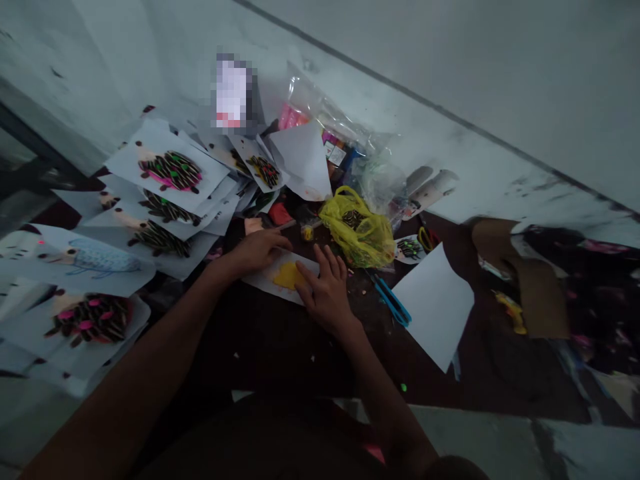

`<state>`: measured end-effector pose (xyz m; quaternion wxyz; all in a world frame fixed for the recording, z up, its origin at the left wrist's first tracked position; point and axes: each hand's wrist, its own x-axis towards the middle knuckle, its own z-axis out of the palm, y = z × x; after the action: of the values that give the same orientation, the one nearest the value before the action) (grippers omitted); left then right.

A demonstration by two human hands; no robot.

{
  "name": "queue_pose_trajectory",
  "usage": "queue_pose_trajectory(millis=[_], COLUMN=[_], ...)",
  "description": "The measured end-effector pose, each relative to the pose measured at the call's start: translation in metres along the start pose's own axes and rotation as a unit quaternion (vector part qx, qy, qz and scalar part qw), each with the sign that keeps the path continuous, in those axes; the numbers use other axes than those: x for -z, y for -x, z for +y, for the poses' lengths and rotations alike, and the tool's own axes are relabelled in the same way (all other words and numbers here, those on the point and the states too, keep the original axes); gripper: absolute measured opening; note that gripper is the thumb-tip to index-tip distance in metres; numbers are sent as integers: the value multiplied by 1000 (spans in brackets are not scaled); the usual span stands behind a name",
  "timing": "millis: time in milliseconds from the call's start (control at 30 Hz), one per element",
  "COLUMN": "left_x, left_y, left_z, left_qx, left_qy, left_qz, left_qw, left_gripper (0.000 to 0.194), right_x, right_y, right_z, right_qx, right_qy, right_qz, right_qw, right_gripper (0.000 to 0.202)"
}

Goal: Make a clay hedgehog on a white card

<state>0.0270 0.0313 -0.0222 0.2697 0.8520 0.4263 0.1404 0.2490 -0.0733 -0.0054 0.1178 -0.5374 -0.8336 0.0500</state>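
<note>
On the dark table before me lies a small white paper [260, 283] with a flat yellow piece [286, 275], clay-like in look, and a pale peach area at its left. My right hand [327, 287] rests over the paper's right part, fingers spread, the thumb side touching the yellow piece. At the paper's upper left edge is my left hand [260, 253], its fingers stretched out and slightly bent on the sheet. Neither hand grips anything that I can see. Just beyond the right hand sits a yellow plastic bag [357, 230] with dark striped bits inside.
Sheets with clay hedgehogs [173, 170] pile up at the left. Blue-handled scissors [393, 300] lie beside a blank white sheet [437, 307] at the right. Behind are a clear plastic bag [345, 143] of coloured clay, a small yellow-filled jar [307, 232] and the wall.
</note>
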Motion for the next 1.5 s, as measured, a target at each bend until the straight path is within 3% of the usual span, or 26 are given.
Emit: queue_pose_trajectory(millis=[133,400,833,1333,1500], left_x=[-2,-3,-4,-2,-2], left_y=[-1,-4,-5,-4,-3], left_z=[-2,-1,-1,4,2], left_qx=[-6,-8,-5,12,4], left_qy=[6,-3,-4,8,17], left_qz=[5,2,4,10,13], left_qw=[1000,1000,1000,1000,1000], left_gripper=[40,36,35,37,38], right_x=[-5,-8,-5,-4,-4], right_y=[-1,-4,-11,10,19], right_z=[-4,-6,-18,-32,-27], right_qx=[-1,-41,-25,-3,-9], right_qy=[11,-6,15,0,2], right_qz=[-25,-1,-28,-28,-13], right_qw=[1000,999,999,1000,1000], right_gripper=[43,38,41,42,43])
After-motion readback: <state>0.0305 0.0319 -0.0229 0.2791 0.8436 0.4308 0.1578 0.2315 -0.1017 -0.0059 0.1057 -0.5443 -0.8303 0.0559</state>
